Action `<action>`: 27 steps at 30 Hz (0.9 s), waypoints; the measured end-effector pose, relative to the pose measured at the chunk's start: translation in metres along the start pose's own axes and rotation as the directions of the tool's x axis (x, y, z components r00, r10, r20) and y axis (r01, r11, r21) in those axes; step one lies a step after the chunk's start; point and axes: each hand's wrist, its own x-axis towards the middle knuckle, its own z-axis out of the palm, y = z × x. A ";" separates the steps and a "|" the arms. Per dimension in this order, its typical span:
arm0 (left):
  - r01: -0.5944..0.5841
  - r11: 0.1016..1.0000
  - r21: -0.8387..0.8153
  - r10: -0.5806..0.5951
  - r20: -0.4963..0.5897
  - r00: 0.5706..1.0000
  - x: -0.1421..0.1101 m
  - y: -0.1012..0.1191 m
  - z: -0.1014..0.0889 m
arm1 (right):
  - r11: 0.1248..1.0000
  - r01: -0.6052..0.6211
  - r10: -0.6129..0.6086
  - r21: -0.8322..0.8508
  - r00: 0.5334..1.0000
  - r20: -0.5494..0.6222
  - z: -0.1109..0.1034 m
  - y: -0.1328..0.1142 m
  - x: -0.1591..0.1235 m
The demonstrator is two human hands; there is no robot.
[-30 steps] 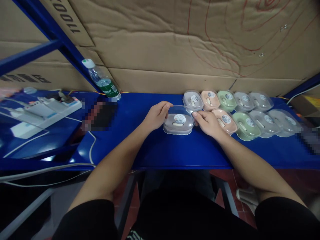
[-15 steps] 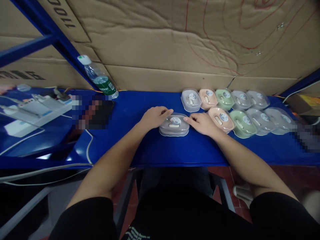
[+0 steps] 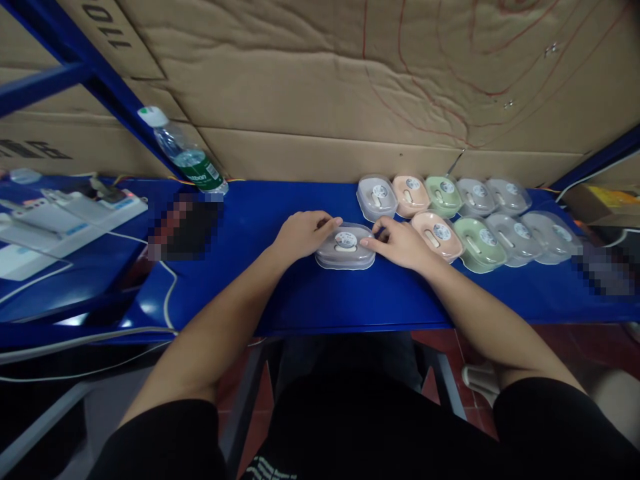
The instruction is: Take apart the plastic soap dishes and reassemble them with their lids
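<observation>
A small grey plastic box [image 3: 345, 253] with a clear cover and a round label lies flat on the blue table in front of me. My left hand [image 3: 306, 235] grips its left end, thumb over the far edge of the top and the other fingers partly hidden. At the right end, my right hand [image 3: 397, 241] has its thumb on the cover's edge and its index finger curled. Just beyond that hand sits a peach box [image 3: 437, 237] of the same kind, with a green box [image 3: 481, 245] beside it.
Several similar boxes stand in two rows at the right, among them a lilac-grey box [image 3: 377, 197]. A water bottle [image 3: 193, 160] stands at the back left, near a white power strip [image 3: 75, 227] with cables. A cardboard wall [image 3: 280, 87] closes off the back.
My right hand has shifted slightly on the grey box, its thumb now a little lower at the edge. The whole view has moved slightly; the box stays between both hands.
</observation>
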 end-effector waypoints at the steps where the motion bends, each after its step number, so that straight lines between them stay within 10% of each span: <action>1: -0.001 1.000 0.004 0.001 0.007 1.000 0.000 0.001 0.000 | 1.000 -0.011 0.011 -0.015 1.000 -0.010 -0.001 -0.001 0.000; 10: -0.122 0.988 0.091 0.094 0.261 0.961 -0.002 -0.004 0.004 | 0.987 -0.048 0.037 -0.153 0.997 -0.071 -0.003 -0.003 -0.001; 27: -0.248 0.960 -0.128 0.260 0.088 0.961 -0.005 0.003 0.005 | 0.926 -0.028 -0.037 -0.377 0.986 -0.164 -0.019 -0.002 -0.003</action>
